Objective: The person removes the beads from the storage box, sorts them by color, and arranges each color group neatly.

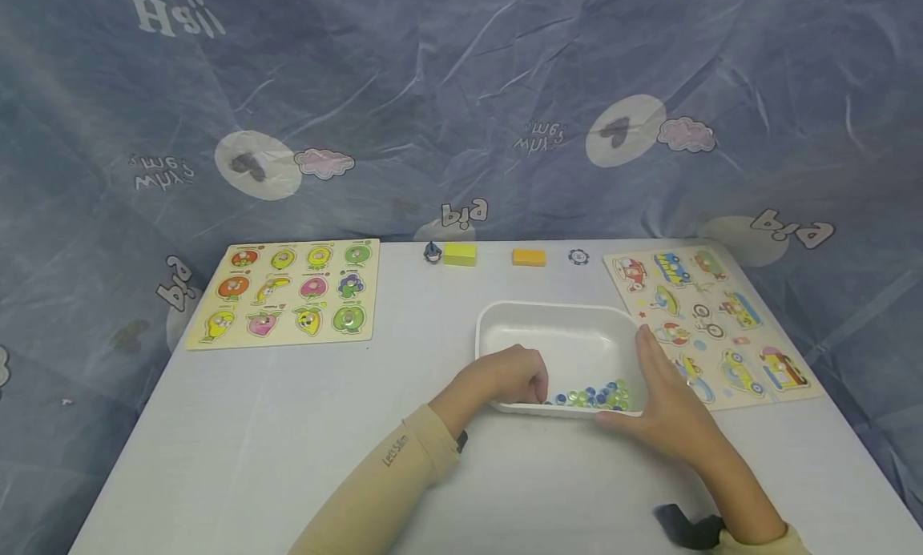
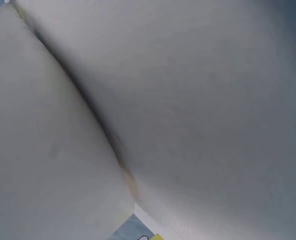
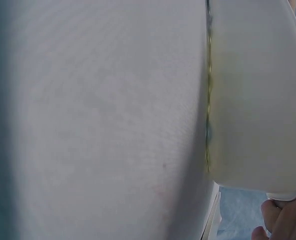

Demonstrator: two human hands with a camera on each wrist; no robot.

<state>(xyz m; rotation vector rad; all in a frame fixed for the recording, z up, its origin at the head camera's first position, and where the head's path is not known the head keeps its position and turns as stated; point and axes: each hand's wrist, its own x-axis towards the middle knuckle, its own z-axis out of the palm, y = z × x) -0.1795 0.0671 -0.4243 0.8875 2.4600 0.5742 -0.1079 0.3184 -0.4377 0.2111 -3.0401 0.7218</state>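
A white rectangular tray stands on the table, with small blue and yellow-green glass beads gathered along its near right side. My left hand reaches over the near rim, its fingers curled down by the left end of the beads. Those fingertips are hidden, so I cannot tell whether they pinch a bead. At the right end, my right hand grips the tray's corner, thumb at the near rim and fingers along the short side. Beads show faintly along the base of the tray wall in the right wrist view.
A fruit puzzle board lies at the left, and a vehicle puzzle board at the right, close beside the tray. Along the back edge sit a yellow-green block, an orange block and a small shark figure. Patterned blue cloth hangs behind.
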